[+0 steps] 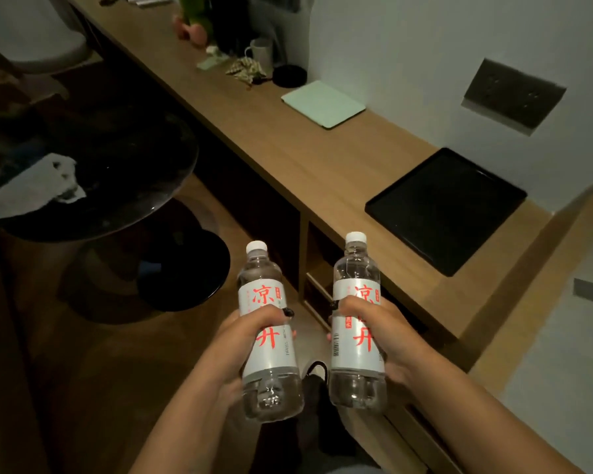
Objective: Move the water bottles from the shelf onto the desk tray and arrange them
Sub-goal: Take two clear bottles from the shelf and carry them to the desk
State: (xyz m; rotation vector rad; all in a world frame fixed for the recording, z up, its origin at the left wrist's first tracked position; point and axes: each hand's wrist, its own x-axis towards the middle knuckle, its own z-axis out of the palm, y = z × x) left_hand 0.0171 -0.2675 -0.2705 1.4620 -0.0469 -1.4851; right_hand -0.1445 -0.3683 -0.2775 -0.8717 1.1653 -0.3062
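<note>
two bottles in hand, tray waiting

far left of the frame there's a dark round table (93, 186) with a crumpled white bag (35, 186) on it. lower centre, the left hand (243, 340) is wrapped round the left bottle (267, 333), fingers curled over its white label. just beside it the right hand (374, 330) grips the right bottle (356, 323) the same way. both bottles are upright-ish, white caps up. the black tray (445, 210) sits on the wooden desk (322, 155) at centre right.

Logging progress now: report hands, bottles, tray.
Left hand grips left bottle; right hand grips right bottle. Black tray bare. Path clear.
</note>
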